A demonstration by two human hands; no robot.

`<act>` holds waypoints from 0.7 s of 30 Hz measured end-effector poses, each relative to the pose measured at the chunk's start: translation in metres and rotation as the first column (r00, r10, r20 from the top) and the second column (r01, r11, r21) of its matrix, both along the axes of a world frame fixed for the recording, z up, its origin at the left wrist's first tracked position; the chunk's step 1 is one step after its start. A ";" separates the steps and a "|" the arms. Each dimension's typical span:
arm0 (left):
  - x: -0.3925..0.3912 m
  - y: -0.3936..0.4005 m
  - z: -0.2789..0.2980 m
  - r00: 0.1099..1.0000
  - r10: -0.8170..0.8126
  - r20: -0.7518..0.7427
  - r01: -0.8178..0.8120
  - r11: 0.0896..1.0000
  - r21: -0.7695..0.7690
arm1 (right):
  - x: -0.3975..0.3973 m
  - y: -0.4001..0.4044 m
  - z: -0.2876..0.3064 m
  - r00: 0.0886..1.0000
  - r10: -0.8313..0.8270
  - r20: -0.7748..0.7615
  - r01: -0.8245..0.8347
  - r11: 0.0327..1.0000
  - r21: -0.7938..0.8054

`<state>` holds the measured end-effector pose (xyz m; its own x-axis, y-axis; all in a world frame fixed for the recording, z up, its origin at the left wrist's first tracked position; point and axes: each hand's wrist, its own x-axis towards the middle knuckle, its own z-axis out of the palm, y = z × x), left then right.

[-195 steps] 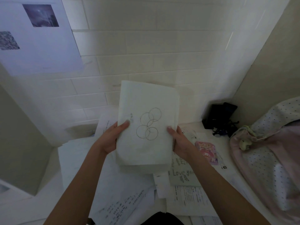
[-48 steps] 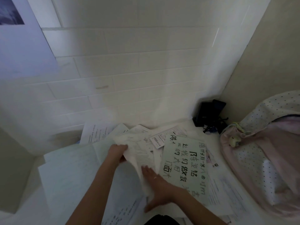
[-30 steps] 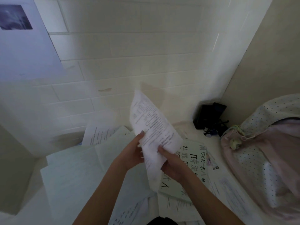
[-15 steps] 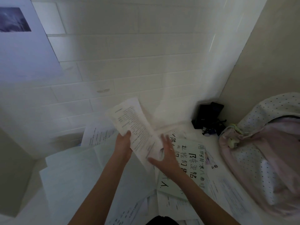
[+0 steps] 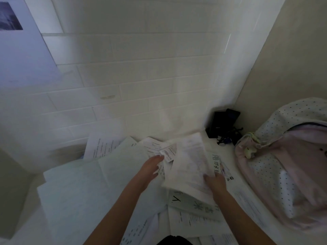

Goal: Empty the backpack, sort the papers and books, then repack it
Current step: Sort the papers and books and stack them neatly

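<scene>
On desk: backpack (image 5: 290, 167) beside loose papers (image 5: 74, 188); contents unclear.

Pretty dim and washed out here, we get a cool grey-green cast over everything. We see a thin bright streak of glare on the tiled wall (image 5: 159, 71) near the right corner. The printed sheet (image 5: 190, 161) is smeared with motion blur, its text unreadable. Wide-angle bending shows at the edges: tile lines bow, and the poster (image 5: 19, 50) top left leans. Soft shadow sits behind the black object (image 5: 223, 122) in the corner.
</scene>
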<state>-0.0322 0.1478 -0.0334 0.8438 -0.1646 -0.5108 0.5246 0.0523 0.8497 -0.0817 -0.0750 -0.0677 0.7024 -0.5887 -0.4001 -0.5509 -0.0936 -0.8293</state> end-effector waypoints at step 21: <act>-0.014 0.068 -0.028 0.778 0.329 0.535 -0.625 0.489 0.608 | 0.023 0.111 -0.025 0.492 0.827 -0.271 -0.863 0.424 -0.273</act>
<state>-0.0461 0.2158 -0.0611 0.7910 0.6095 0.0523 0.3227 -0.4883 0.8108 -0.0587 0.0358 -0.0930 0.8983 0.1841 -0.3990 -0.0984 -0.8007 -0.5909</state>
